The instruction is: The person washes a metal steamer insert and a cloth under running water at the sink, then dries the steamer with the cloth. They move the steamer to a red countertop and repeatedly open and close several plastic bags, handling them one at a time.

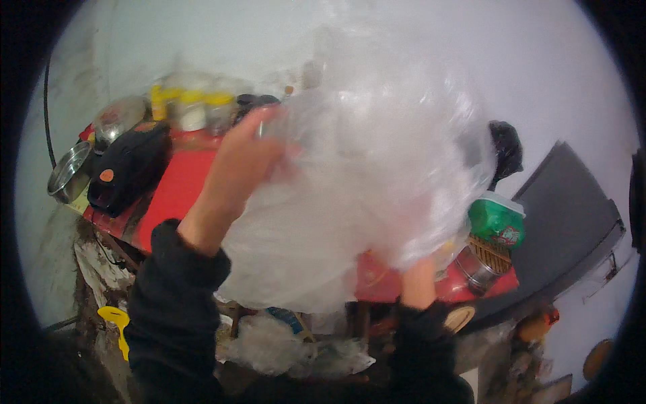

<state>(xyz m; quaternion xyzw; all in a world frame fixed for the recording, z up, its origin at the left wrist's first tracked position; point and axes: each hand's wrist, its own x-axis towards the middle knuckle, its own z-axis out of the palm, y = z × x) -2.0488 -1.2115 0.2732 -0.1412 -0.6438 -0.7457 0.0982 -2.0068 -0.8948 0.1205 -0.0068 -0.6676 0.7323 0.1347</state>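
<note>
A large, clear plastic bag (353, 151), blurred by motion, spreads out in front of me above a red-topped table (174, 194). My left hand (247, 151) grips its left edge, with the thumb uppermost. Only the wrist of my right hand (419, 283) shows plainly, at the bag's lower right. The rest of that hand is veiled by the plastic, so its fingers cannot be made out. Both forearms wear dark sleeves.
On the table's left stand a black appliance (128, 169), a metal pot (70, 171) and several yellow-lidded jars (194, 108). A green container (497, 219) sits at right, beside a dark grey panel (565, 217). Crumpled clear plastic (272, 343) lies below the table's edge.
</note>
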